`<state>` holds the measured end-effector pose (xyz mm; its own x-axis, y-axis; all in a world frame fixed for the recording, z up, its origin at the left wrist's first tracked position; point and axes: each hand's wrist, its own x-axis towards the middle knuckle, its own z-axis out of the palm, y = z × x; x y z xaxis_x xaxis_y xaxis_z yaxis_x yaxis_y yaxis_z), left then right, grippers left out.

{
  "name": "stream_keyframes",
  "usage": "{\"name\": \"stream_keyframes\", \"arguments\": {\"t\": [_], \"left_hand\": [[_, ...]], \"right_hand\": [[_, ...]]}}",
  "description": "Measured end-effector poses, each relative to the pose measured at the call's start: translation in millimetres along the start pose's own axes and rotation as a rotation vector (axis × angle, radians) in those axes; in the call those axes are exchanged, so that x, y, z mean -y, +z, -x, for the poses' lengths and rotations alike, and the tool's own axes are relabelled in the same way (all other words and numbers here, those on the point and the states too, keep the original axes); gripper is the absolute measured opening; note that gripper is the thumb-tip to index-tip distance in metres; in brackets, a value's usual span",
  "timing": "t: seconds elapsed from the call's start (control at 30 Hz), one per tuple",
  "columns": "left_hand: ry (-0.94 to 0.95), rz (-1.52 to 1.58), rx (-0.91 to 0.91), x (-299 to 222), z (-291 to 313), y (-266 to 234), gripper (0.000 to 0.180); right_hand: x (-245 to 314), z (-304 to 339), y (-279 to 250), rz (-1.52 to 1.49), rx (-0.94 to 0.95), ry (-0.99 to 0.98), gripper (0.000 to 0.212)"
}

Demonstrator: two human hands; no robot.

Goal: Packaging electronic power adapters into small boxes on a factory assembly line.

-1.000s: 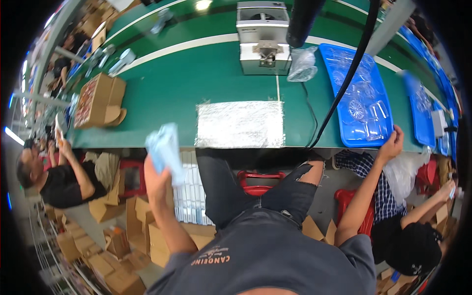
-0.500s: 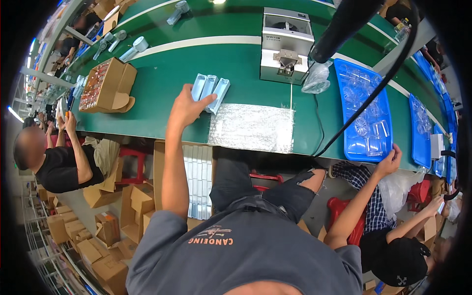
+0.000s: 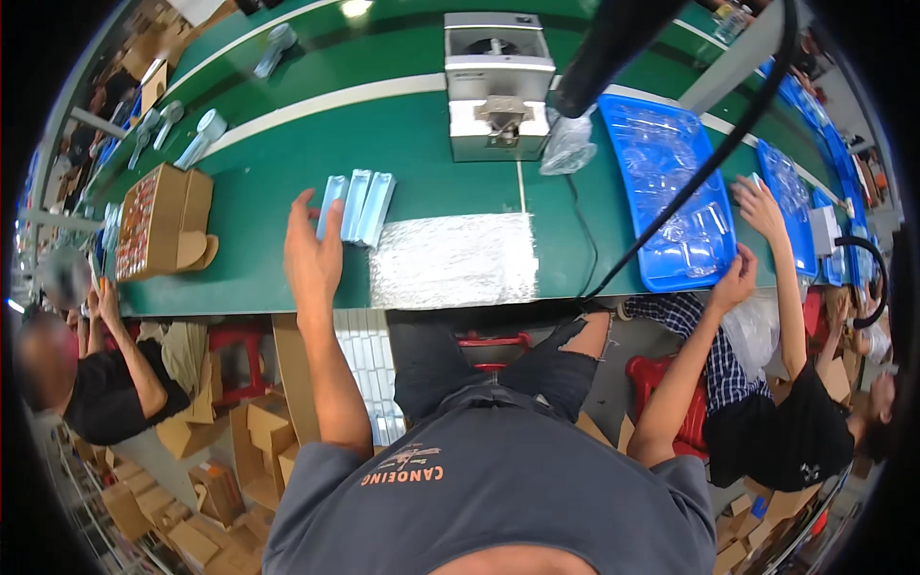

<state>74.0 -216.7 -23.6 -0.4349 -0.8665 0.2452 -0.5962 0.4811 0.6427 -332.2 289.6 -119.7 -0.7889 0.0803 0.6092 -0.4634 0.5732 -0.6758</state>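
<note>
Three long light-blue open-topped trough-like pieces [image 3: 357,206] lie side by side on the green table, left of a shiny silvery sheet [image 3: 455,259]. My left hand [image 3: 314,251] is beside them with thumb and fingers apart. Its thumb overlaps the leftmost piece in view; whether it touches is unclear. My right hand [image 3: 736,280] has its fingers closed on the near right corner of a blue tray [image 3: 678,273]. Clear plastic parts [image 3: 671,172] fill much of that tray.
A metal machine [image 3: 498,91] stands at the back, beside a clear bag [image 3: 569,144]. A black cable crosses the tray. At left stands a carton of small red-and-clear items [image 3: 182,216]. A co-worker's hand [image 3: 762,206] is near a second blue tray [image 3: 788,216]. Below is a box of pale-blue pieces [image 3: 366,359].
My left hand has let go of the light-blue pieces and moved slightly left, fingers spreading. My right hand stays at the tray corner. A co-worker's hand has come in over the table at right.
</note>
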Motion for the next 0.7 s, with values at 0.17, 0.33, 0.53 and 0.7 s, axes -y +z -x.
{"name": "stream_keyframes", "arguments": {"t": [0.17,0.33,0.53,0.7], "left_hand": [[0.187,0.016,-0.173,-11,9,24,0.047],[0.303,-0.020,-0.181,32,13,31,0.032],[0.245,0.079,-0.146,20,21,29,0.037],[0.475,-0.162,-0.182,-11,30,32,0.037]], "right_hand": [[0,0,-23,0.061,-0.048,0.065,0.021],[35,7,1,0.040,-0.049,0.041,0.018],[47,-49,-7,0.176,-0.018,0.146,0.031],[0,-131,26,0.462,0.199,0.220,0.088]]}}
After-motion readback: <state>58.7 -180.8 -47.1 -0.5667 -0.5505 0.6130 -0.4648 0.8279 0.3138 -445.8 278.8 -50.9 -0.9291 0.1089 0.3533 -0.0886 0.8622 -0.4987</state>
